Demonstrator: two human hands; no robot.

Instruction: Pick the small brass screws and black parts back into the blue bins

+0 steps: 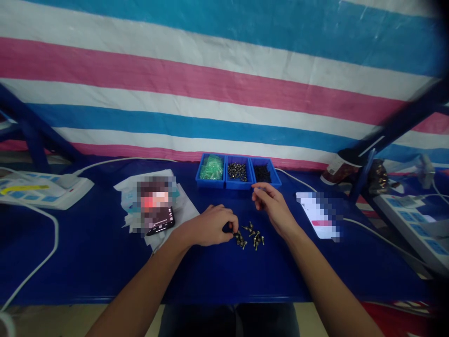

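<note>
Small dark pieces with pale metallic ends lie in a loose pile (257, 238) on the blue table. At the pile's left edge, my left hand (215, 225) has its fingers curled down in a pinch; what is between the fingertips is too small to name. My right hand (271, 203) hovers just behind and right of the pile, thumb and index finger close together, with any held piece hard to make out. Behind the hands stand three joined blue bins: one with clear green bags (212, 167), one with metallic small parts (237, 172), one with black small parts (262, 173).
A lit phone (162, 222) rests on white papers (185, 206) at the left, another (321, 220) at the right with a cable. Power strips (75, 192) flank both sides. A lidded cup (338, 168) stands back right, near the blue frame.
</note>
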